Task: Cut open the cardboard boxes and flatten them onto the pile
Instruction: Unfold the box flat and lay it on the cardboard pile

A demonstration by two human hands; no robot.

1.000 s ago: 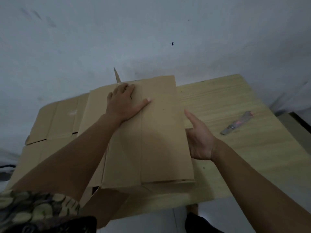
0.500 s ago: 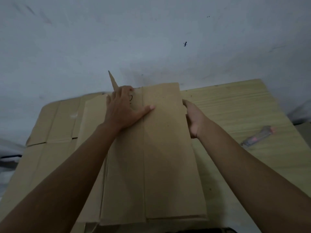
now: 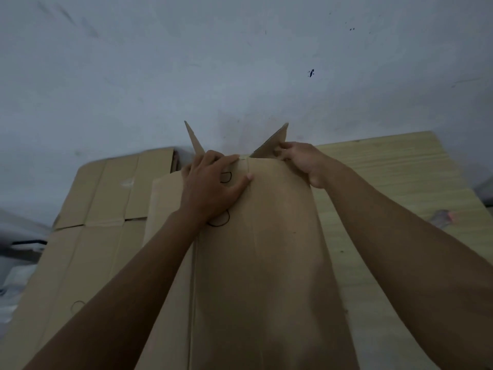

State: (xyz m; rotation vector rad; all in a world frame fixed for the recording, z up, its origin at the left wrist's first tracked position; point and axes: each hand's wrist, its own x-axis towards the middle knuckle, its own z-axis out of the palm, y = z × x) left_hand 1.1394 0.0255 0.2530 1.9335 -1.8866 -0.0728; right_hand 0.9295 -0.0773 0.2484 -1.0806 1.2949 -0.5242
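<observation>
While both arms reach toward twelve o'clock, I see my left hand spread flat on the cardboard box, its fingers released and straight, the thumb pressing near the centre seam. My right hand is at the box's far edge, about one o'clock from the left hand, with its fingers curled around the right flap, grasping it so that it stands tilted up against the wall. A second flap pokes up at eleven o'clock from the left hand, just behind its fingertips. The box itself lies flattened, running from the bottom of the view up the middle, partly on the wooden desk and partly overlapping the pile of flattened cardboard at nine o'clock. Black curved markings show on the box beside my left hand. At three o'clock, near the desk's edge, sits a blurred greyish object with a pink tip, possibly a cutter.
</observation>
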